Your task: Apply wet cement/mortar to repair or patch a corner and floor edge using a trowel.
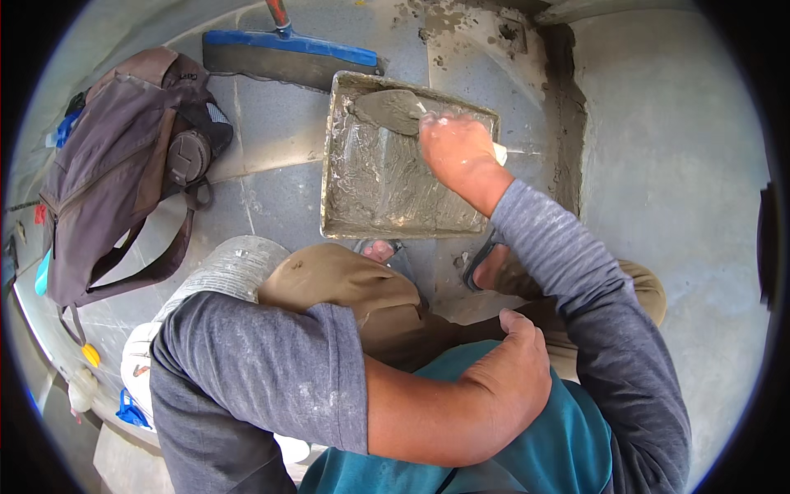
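My right hand (461, 152) grips the handle of a trowel (390, 111), whose mortar-coated blade points left over the far part of a shallow tray. Wet grey mortar (387, 177) covers the floor of the tray (327, 185), spread thin and uneven, and its rim is crusted. The pale end of the trowel's handle shows beside my fist. My left hand (518, 370) rests over my lap near my right forearm, thumb up and fingers curled in. No object shows in it, though its palm side is hidden.
A blue-edged floor squeegee (292, 48) lies beyond the tray. To the left sits a dark backpack (123, 165) with straps loose on the tiles. A whitish bucket (247, 255) is near my left leg. A grey wall (666, 123) rises at right, with mortar along its base.
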`<state>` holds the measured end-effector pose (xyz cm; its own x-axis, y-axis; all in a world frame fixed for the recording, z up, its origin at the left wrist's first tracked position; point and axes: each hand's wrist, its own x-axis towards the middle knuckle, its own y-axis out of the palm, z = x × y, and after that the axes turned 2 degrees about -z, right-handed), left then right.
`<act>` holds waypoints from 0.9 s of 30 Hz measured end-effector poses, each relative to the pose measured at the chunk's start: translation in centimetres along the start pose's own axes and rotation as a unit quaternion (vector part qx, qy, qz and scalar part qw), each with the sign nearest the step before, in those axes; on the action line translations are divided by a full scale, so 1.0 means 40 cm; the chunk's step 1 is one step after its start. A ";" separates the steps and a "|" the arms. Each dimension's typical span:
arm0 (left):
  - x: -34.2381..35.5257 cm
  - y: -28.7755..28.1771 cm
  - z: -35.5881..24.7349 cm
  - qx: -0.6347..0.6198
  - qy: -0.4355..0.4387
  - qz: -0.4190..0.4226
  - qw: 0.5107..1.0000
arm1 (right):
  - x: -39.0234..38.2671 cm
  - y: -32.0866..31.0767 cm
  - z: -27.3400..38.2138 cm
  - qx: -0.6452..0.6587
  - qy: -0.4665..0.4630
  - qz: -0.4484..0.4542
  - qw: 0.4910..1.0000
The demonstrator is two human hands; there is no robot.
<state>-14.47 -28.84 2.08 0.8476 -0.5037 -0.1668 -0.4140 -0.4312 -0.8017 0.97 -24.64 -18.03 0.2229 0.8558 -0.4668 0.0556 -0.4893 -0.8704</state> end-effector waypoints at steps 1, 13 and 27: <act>-0.002 -0.004 -0.005 0.008 -0.005 0.001 1.000 | 0.007 -0.024 -0.002 0.017 -0.059 0.031 0.998; 0.000 -0.001 -0.014 0.012 0.011 0.000 1.000 | -0.084 0.059 0.001 0.105 -0.162 0.152 0.969; 0.028 -0.027 0.040 0.022 -0.006 -0.079 0.997 | 0.003 0.029 -0.211 0.238 -0.139 0.147 0.950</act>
<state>-12.55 -27.75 1.84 0.9048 -0.4236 -0.0439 -0.2614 -0.4709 -0.8426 9.26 -26.51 -17.78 -0.1084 0.7376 -0.6665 -0.4303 -0.6392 -0.6374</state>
